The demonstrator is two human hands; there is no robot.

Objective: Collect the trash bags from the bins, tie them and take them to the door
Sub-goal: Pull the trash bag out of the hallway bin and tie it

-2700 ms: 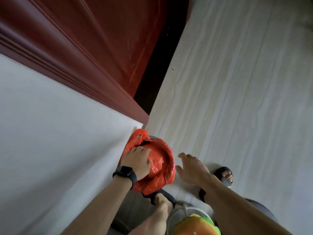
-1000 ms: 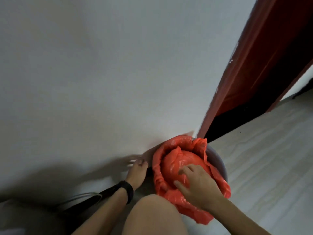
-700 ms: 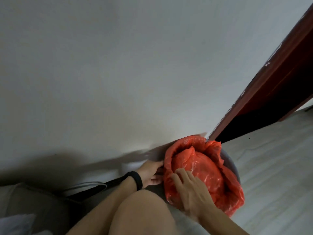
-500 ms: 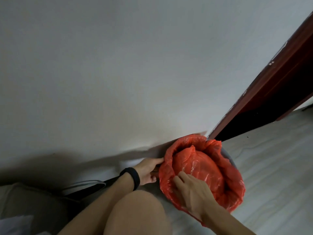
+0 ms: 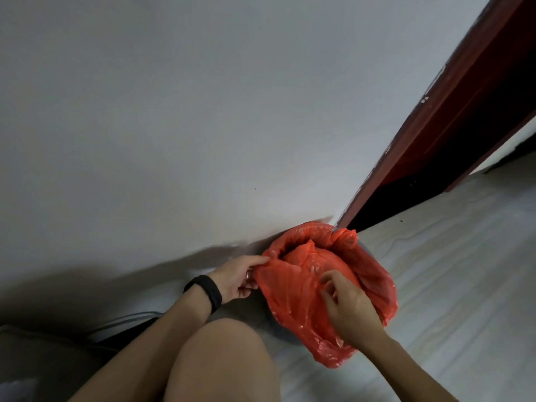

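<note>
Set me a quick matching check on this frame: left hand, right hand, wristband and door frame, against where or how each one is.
Things
1. left hand
2. right hand
3. wristband
4. door frame

Place or state
A. dark red, upper right of the view
B. pinches the front fold of the red trash bag
C. black, round the left wrist
D. grips the bag's left edge

Pairs: 1-D, 2-B, 3-C, 4-A

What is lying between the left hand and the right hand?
In the head view, only a fold of the red trash bag lies between the left hand and the right hand, which both hold it.
</note>
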